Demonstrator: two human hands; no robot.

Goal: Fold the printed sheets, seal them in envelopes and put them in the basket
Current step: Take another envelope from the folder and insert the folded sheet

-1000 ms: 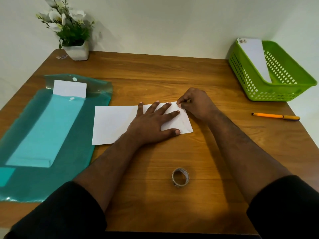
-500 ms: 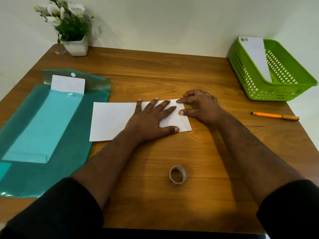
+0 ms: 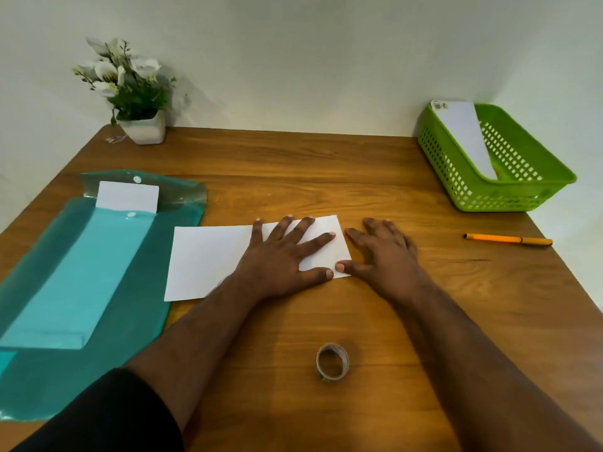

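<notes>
Folded sheet [image 3: 208, 259] at table [image 3: 326, 164] centre. Left hand [image 3: 280, 256] flat, fingers spread, pressing folded layer. Right hand [image 3: 385, 252] flat beside right edge, holding nothing. Risk: uneven pressure shifts layers, crease skews, sheet misfits envelope. Basket [image 3: 456, 187] at far right corner.
</notes>
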